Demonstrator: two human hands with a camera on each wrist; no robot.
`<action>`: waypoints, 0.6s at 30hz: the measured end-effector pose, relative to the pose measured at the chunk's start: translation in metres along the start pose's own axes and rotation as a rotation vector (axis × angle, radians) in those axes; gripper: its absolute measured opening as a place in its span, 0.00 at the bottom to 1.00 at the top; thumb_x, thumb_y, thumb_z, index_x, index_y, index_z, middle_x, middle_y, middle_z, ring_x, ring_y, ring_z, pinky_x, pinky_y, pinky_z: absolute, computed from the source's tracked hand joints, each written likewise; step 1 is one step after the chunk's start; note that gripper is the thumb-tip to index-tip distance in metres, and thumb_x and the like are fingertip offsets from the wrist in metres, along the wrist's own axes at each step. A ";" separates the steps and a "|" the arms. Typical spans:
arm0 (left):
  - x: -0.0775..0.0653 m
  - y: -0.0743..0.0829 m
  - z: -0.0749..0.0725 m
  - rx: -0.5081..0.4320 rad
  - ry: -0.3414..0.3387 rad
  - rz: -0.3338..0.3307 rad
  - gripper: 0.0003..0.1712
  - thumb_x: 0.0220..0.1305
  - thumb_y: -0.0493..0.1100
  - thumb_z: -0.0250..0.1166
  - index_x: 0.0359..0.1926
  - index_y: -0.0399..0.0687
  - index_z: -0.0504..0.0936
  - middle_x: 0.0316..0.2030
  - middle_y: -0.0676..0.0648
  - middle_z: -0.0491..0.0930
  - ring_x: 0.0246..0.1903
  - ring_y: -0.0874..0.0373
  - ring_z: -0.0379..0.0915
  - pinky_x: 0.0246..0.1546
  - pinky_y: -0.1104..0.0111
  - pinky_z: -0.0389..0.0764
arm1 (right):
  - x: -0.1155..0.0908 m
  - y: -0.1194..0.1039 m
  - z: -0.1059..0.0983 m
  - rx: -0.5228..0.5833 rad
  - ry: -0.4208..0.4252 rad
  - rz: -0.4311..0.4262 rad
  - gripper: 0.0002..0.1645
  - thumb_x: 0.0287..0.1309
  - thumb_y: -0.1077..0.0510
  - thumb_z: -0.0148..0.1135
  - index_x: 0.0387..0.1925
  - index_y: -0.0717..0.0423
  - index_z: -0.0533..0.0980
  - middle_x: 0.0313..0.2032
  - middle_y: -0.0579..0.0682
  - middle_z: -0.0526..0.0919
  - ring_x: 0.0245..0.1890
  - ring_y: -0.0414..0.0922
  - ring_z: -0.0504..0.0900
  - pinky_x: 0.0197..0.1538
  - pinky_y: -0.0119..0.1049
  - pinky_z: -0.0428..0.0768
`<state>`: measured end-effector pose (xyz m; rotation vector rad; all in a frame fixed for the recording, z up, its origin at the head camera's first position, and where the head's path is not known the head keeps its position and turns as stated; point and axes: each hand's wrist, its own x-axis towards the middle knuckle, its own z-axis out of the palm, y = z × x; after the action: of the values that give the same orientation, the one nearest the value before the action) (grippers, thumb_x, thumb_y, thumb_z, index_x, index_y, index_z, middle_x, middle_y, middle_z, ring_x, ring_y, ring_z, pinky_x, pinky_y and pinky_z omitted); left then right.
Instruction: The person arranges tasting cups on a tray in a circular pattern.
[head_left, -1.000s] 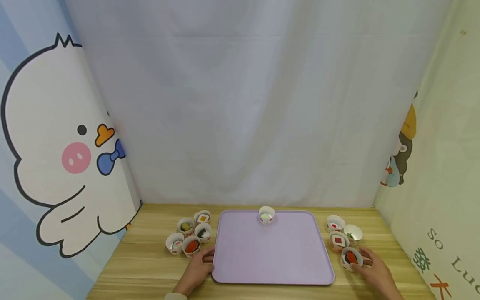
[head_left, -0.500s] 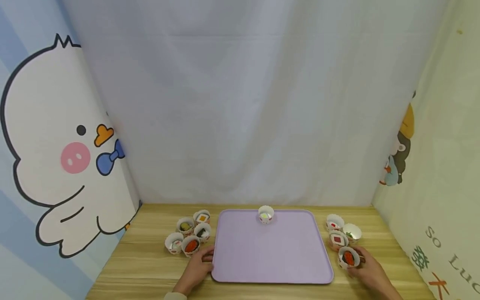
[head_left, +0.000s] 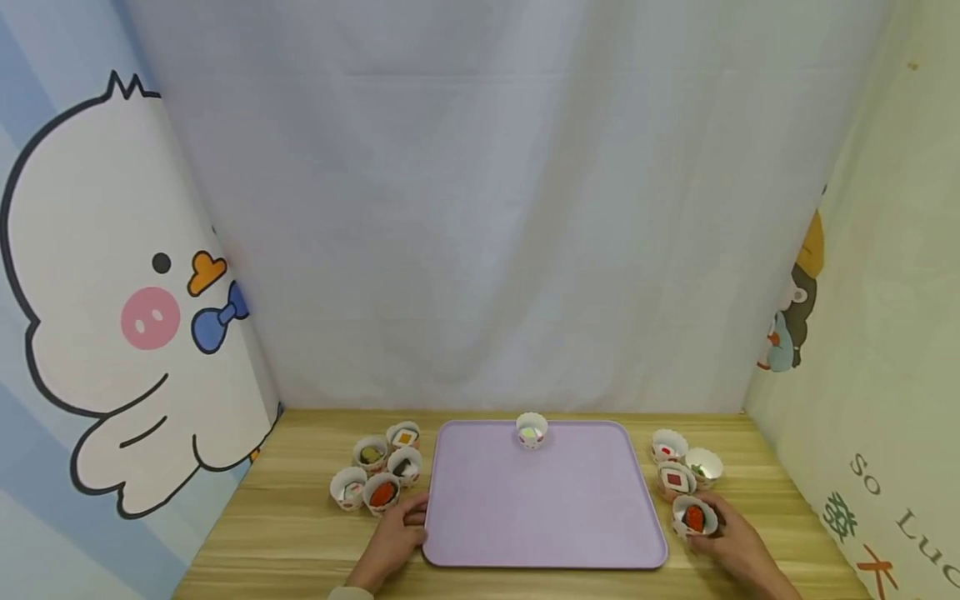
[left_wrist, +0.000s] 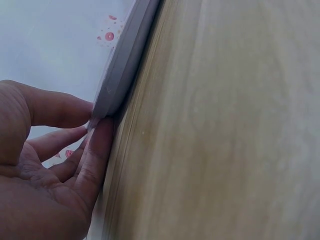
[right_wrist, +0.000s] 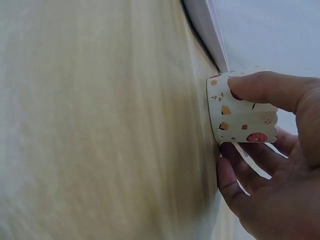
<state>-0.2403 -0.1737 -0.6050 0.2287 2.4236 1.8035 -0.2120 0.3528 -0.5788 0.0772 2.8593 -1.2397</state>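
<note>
My right hand point(head_left: 731, 537) grips a white paper baking cup point(right_wrist: 245, 107) with small printed figures, thumb on one side and fingers on the other. Inside the cup lies a dark piece topped with red point(head_left: 694, 518), like roe sushi. It is just right of the lilac tray point(head_left: 547, 508), near the tray's front right corner. Whether the cup touches the table cannot be told. My left hand point(head_left: 392, 537) rests at the tray's left edge, its thumb and fingertips touching the rim point(left_wrist: 117, 75) with the fingers loosely extended.
One cup point(head_left: 532, 432) stands at the tray's back edge. Left of the tray several cups are clustered, one with a red-topped piece point(head_left: 383, 493). To the right are a cup with a red square point(head_left: 677, 480) and two others. A curtain point(head_left: 480, 250) hangs behind the table.
My right hand has shifted slightly left with the cup, bringing it nearer the tray. My left hand, the tray and the other cups look unmoved; the head view shifted a little.
</note>
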 end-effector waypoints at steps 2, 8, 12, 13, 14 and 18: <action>0.000 0.000 0.000 0.003 -0.001 0.002 0.38 0.44 0.23 0.59 0.62 0.21 0.68 0.48 0.27 0.80 0.48 0.41 0.79 0.38 0.73 0.80 | 0.000 0.001 0.002 -0.018 0.017 0.009 0.41 0.44 0.57 0.76 0.61 0.61 0.69 0.57 0.64 0.77 0.53 0.50 0.77 0.51 0.37 0.75; 0.000 -0.001 0.000 0.001 -0.002 0.017 0.38 0.44 0.23 0.59 0.62 0.20 0.68 0.48 0.26 0.80 0.48 0.41 0.80 0.38 0.72 0.81 | -0.004 -0.002 0.002 -0.026 0.023 0.053 0.42 0.45 0.57 0.76 0.62 0.64 0.67 0.58 0.68 0.75 0.56 0.58 0.76 0.52 0.44 0.77; 0.000 -0.001 0.001 -0.001 -0.001 0.009 0.38 0.44 0.23 0.59 0.62 0.20 0.68 0.48 0.27 0.80 0.48 0.40 0.79 0.38 0.74 0.80 | -0.010 -0.011 -0.004 -0.002 0.005 0.076 0.44 0.48 0.56 0.75 0.63 0.66 0.65 0.58 0.70 0.74 0.56 0.61 0.76 0.51 0.47 0.78; 0.000 -0.002 0.001 -0.003 0.001 0.008 0.38 0.44 0.23 0.59 0.62 0.20 0.68 0.48 0.27 0.80 0.48 0.40 0.79 0.38 0.74 0.80 | -0.012 -0.014 -0.005 -0.005 0.005 0.079 0.45 0.48 0.55 0.75 0.64 0.66 0.64 0.58 0.70 0.74 0.55 0.61 0.77 0.50 0.46 0.79; 0.000 -0.002 0.001 -0.006 0.003 0.004 0.38 0.44 0.23 0.59 0.62 0.20 0.68 0.48 0.27 0.81 0.48 0.41 0.79 0.38 0.74 0.80 | -0.013 -0.016 -0.007 0.000 0.003 0.082 0.45 0.48 0.55 0.75 0.64 0.66 0.64 0.58 0.70 0.74 0.55 0.61 0.77 0.50 0.45 0.79; 0.001 -0.003 0.000 -0.013 0.000 0.016 0.37 0.45 0.23 0.59 0.62 0.19 0.67 0.47 0.26 0.80 0.49 0.39 0.79 0.39 0.73 0.80 | -0.017 -0.026 -0.015 0.010 -0.002 0.081 0.46 0.49 0.55 0.74 0.65 0.66 0.63 0.58 0.70 0.74 0.54 0.59 0.78 0.46 0.38 0.78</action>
<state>-0.2410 -0.1741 -0.6080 0.2478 2.4161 1.8262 -0.1961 0.3451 -0.5488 0.1906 2.8176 -1.2383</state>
